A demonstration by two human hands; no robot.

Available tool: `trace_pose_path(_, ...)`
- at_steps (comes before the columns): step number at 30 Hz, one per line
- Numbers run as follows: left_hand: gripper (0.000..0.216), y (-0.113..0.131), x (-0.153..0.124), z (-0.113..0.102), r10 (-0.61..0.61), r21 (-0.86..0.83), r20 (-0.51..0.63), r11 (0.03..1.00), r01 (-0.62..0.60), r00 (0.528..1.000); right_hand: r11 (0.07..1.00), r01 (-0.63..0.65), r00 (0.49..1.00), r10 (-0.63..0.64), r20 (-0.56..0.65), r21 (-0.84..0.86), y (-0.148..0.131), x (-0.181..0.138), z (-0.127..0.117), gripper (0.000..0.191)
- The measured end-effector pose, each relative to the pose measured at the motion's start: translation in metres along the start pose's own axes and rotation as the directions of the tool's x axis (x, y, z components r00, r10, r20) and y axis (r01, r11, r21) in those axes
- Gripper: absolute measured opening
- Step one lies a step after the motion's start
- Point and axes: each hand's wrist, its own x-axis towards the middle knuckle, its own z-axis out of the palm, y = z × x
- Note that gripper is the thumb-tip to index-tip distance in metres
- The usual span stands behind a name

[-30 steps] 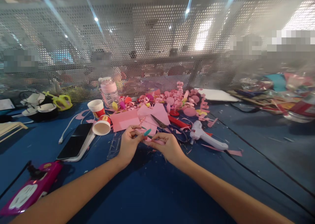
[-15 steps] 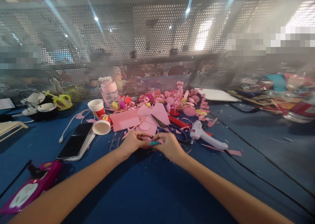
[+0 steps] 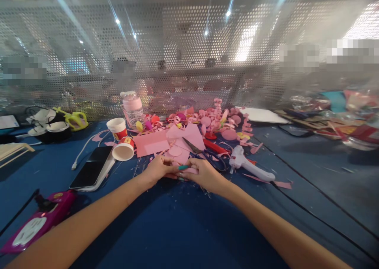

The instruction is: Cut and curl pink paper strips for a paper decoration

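Note:
My left hand and my right hand meet fingertip to fingertip over the blue table. Between them is a small piece of pink paper, mostly covered by the fingers. Both hands are closed in a pinch on it; a long teal thumbnail of the left hand lies across it. Just beyond the hands lie pink paper sheets and dark-handled scissors, their blades pointing up-left. A white glue gun rests to the right of my right hand.
Paper cups, a phone and a purple power strip are on the left. Behind the sheets, pink paper cut-outs pile beside a clear bottle. A black cord crosses the right side. Perforated metal panels stand behind.
The fingers have shifted on the pink paper: the left thumb is slightly higher and further left, and the right fingertips now show below it. Other objects stay where they were.

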Motion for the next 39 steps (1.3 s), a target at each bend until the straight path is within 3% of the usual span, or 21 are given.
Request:
trace_pose_path(6,0.037,-0.002,0.003,-0.003,0.076,0.046,-0.014,0.996,-0.075,0.997,1.0,0.032,0.999,-0.032,0.015,0.001,-0.01,-0.004,-0.009,0.02)
trace_pose_path(11,0.042,-0.005,0.004,-0.004,0.151,0.061,-0.023,0.987,-0.15,0.988,1.0,-0.03,0.997,0.03,-0.066,0.005,-0.01,-0.003,-0.008,0.032)
trace_pose_path(16,0.033,-0.004,0.004,-0.004,0.22,0.118,-0.021,0.969,-0.216,0.975,0.971,-0.209,0.976,0.2,0.085,0.115,-0.006,-0.005,-0.005,0.046)
trace_pose_path(19,0.032,-0.004,0.002,-0.004,0.255,0.14,0.024,0.956,-0.256,0.967,0.991,-0.082,0.992,0.091,-0.083,0.102,-0.009,-0.005,-0.009,0.047)
trace_pose_path(22,0.044,-0.005,-0.002,-0.003,0.261,0.153,0.111,0.949,-0.276,0.959,0.997,0.066,0.973,-0.075,-0.218,-0.048,-0.012,-0.004,-0.012,0.038)
trace_pose_path(30,0.071,-0.008,-0.007,-0.001,0.195,0.136,0.242,0.963,-0.232,0.951,0.995,0.097,0.995,-0.097,0.004,0.004,-0.004,-0.002,0.004,0.034)
trace_pose_path(39,0.075,-0.008,-0.007,-0.002,0.137,0.157,0.307,0.969,-0.192,0.942,0.996,0.06,0.991,-0.066,0.112,0.06,-0.008,-0.001,0.005,0.026)
